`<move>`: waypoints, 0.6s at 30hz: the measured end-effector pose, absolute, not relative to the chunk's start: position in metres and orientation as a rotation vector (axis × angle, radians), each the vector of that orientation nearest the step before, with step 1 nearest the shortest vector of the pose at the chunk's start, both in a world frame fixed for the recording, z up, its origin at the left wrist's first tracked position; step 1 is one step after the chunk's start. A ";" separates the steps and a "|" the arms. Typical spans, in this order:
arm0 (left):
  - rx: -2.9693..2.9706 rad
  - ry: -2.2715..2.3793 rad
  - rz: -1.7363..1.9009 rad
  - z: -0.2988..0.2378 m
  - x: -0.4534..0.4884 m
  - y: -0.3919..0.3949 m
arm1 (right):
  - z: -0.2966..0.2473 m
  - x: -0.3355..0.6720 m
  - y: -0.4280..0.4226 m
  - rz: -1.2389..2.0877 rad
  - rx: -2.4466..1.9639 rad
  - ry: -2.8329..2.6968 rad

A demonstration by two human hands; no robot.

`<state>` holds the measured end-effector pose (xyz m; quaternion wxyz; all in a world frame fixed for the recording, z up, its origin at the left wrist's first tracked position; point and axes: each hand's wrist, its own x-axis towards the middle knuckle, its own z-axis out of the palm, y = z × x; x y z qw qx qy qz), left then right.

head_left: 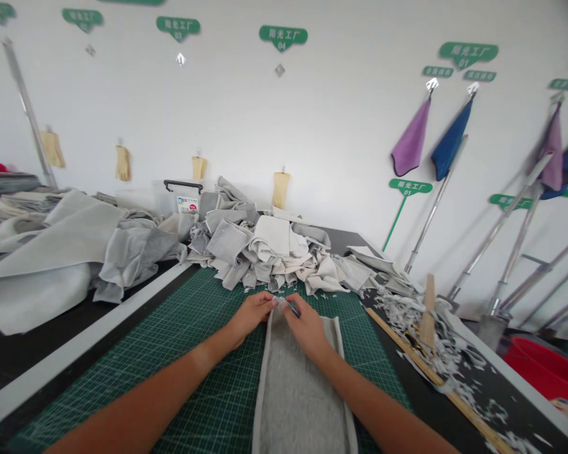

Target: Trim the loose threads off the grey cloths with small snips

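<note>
Well, left hand [250, 314]: left fingers [267, 301] pressed together, curled onto the top edge of a grey fabric strip [296, 391].
Right hand [307, 331]: right fingers [291, 301] pinching a small blue-tipped tool [292, 309], its exact kind too small to tell.
Strip: flat and lengthwise on a green cutting mat [203, 372], pale binding along both long sides.
Beyond the mat: a heap of grey and white fabric offcuts [250, 243].
Right of the mat: a wooden ruler [435, 376] and fabric shreds [447, 340] on a black tabletop [525, 391].

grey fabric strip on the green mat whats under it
The grey fabric strip lies on the green cutting mat, whose grid shows either side of it. The mat directly beneath is covered, so anything there cannot be seen.
</note>
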<state>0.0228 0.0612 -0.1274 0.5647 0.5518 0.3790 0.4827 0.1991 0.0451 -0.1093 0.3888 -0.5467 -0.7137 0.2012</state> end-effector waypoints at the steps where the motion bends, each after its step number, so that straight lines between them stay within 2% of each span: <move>1: 1.325 0.892 1.132 -0.127 0.022 0.060 | -0.112 0.199 0.044 0.526 -1.360 -1.815; 18: 1.343 0.916 1.202 -0.129 0.022 0.055 | -0.114 0.207 0.047 0.618 -1.247 -1.712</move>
